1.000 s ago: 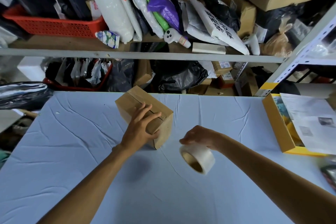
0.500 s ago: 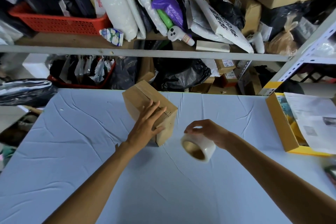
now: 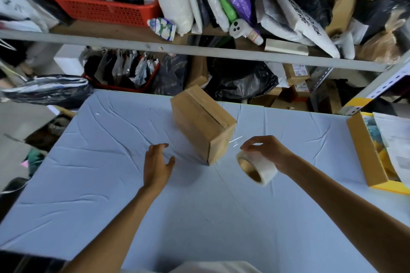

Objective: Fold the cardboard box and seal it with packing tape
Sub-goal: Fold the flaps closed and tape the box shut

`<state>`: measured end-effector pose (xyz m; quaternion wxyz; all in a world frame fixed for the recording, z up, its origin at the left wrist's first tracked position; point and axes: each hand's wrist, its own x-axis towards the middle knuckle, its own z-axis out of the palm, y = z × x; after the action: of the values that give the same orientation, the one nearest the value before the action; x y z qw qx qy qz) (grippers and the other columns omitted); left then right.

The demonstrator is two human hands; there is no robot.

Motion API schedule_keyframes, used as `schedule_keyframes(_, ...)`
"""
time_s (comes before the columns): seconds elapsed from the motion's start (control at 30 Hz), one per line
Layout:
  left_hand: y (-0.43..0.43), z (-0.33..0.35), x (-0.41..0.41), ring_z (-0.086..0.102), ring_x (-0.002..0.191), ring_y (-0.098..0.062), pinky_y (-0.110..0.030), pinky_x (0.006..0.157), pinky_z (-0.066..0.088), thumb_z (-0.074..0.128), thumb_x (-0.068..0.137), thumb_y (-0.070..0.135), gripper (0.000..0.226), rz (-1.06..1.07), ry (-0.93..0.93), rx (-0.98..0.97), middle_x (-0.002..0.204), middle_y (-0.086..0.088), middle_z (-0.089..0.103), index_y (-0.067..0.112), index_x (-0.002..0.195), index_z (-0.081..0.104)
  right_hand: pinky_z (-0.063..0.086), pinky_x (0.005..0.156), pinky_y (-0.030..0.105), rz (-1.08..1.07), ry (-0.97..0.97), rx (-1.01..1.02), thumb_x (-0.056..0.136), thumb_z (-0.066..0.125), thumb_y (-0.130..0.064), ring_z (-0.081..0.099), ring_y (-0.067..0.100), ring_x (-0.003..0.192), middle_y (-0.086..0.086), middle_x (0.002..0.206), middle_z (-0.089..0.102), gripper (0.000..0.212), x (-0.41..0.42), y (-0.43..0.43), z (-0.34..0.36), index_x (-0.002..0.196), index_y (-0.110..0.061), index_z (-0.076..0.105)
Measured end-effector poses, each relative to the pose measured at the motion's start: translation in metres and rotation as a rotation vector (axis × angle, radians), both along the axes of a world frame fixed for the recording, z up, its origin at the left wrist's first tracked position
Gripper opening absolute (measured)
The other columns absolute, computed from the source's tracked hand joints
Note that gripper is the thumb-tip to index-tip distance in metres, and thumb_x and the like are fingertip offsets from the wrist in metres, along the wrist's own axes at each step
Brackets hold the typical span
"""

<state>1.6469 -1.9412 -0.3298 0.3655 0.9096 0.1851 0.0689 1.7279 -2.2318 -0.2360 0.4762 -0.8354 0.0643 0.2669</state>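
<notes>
- The brown cardboard box (image 3: 203,126) stands closed on the pale blue cloth-covered table (image 3: 111,184), near the far edge and about mid-width, turned so one corner points toward you. A seam line runs along its top face.
- A thin glinting strip of clear tape (image 3: 234,141) shows between the box's near right edge and the roll.
- Your right hand (image 3: 266,150) holds the roll of clear packing tape on a brown card core (image 3: 257,167) just right of the box. Your fingers curl over its top rim, and the roll hangs tilted, clear of the cloth.
- Your left hand (image 3: 158,166) is just left of the box and not touching it, with fingers loosely spread and nothing in them.
- A yellow-edged cardboard tray (image 3: 366,150) with papers in it lies at the right end of the table.
- Behind the table, the grey metal shelf (image 3: 199,51) carries a red plastic basket (image 3: 99,9) and stuffed bags, and a black plastic bag (image 3: 239,82) sits below it.
</notes>
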Motion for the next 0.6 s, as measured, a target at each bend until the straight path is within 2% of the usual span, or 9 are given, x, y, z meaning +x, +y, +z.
schedule_keyframes(0.1, 0.002, -0.016, -0.002, 0.05, 0.114, -0.035, -0.041, 0.097, 0.042, 0.065, 0.086, 0.016, 0.04, 0.081, 0.188, 0.011, 0.123, -0.02, 0.049, 0.001, 0.121, 0.052, 0.045, 0.062, 0.025, 0.0, 0.007, -0.018, 0.084, 0.07, -0.017, 0.059, 0.02, 0.078, -0.001, 0.094, 0.069, 0.011, -0.001, 0.003, 0.0, 0.077, -0.021, 0.077)
schedule_keyframes(0.2, -0.001, -0.027, 0.0, 0.045, 0.118, -0.039, -0.041, 0.099, 0.037, 0.064, 0.089, 0.022, 0.055, 0.083, 0.377, 0.066, 0.128, -0.026, 0.045, -0.007, 0.129, 0.04, 0.046, 0.063, 0.025, 0.007, 0.005, -0.036, 0.083, 0.071, -0.016, 0.06, 0.02, 0.076, 0.001, 0.093, 0.07, 0.012, 0.0, 0.006, 0.001, 0.075, -0.023, 0.076)
schedule_keyframes(0.3, -0.006, -0.038, -0.004, 0.045, 0.121, -0.039, -0.043, 0.099, 0.038, 0.06, 0.09, 0.012, 0.063, 0.056, 0.472, 0.119, 0.133, -0.025, 0.042, -0.003, 0.141, 0.026, 0.046, 0.063, 0.025, 0.014, 0.0, -0.042, 0.082, 0.072, -0.016, 0.06, 0.019, 0.075, 0.003, 0.095, 0.07, 0.007, 0.0, 0.007, 0.003, 0.079, -0.02, 0.076)
schedule_keyframes(0.43, -0.007, -0.049, -0.016, 0.047, 0.118, -0.041, -0.045, 0.097, 0.038, 0.058, 0.087, 0.006, 0.067, 0.039, 0.451, 0.109, 0.13, -0.023, 0.046, 0.005, 0.145, 0.024, 0.047, 0.072, 0.029, 0.018, -0.007, -0.041, 0.081, 0.073, -0.014, 0.062, 0.023, 0.081, 0.006, 0.099, 0.071, 0.005, -0.002, 0.008, 0.002, 0.08, -0.018, 0.075)
schedule_keyframes(0.53, 0.002, -0.051, -0.016, 0.044, 0.113, -0.04, -0.045, 0.095, 0.039, 0.066, 0.084, 0.018, 0.069, 0.013, 0.441, 0.231, 0.125, -0.021, 0.046, 0.004, 0.142, 0.032, 0.049, 0.082, 0.034, 0.026, -0.009, -0.044, 0.081, 0.073, -0.013, 0.064, 0.031, 0.093, 0.009, 0.104, 0.071, 0.004, -0.002, 0.007, 0.001, 0.083, -0.015, 0.075)
schedule_keyframes(0.6, 0.006, -0.051, -0.016, 0.042, 0.115, -0.042, -0.046, 0.098, 0.037, 0.068, 0.084, 0.021, 0.064, 0.112, 0.471, 0.168, 0.126, -0.026, 0.043, -0.002, 0.135, 0.036, 0.048, 0.081, 0.035, 0.033, -0.005, -0.059, 0.081, 0.073, -0.013, 0.063, 0.032, 0.096, 0.009, 0.104, 0.071, 0.004, -0.002, 0.006, 0.0, 0.084, -0.015, 0.075)
